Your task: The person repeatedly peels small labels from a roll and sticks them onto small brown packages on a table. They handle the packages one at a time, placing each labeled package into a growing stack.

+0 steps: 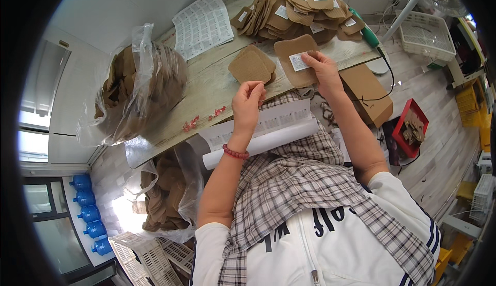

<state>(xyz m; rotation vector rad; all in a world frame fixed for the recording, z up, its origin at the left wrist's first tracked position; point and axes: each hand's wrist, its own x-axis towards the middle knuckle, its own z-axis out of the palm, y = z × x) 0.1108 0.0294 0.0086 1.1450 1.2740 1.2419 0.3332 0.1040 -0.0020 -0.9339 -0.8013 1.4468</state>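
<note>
Pads (168, 76), brown and without labels as far as we can see, fill a clear plastic bag (142, 38) at the left end of the bench (206, 87). Right of it, printed label sheets (204, 25) lie by the far edge. Our left hand (247, 105) is at the near edge, thumb and fingertips drawn together; we cannot tell whether anything small is between them. Just beyond it sits a short stack (250, 65) of pads showing no labels. A curled label sheet (268, 123) lies across our lap, below the near edge. Farther right, our right hand (325, 71) is clamped on one pad (294, 46) over the near edge, its thumb beside the white label (298, 63) already on it. Behind, toward the far right corner, lies a large heap (284, 20), many pads showing labels; we judge much is labelled, with the stack and bagged pads still bare.
</note>
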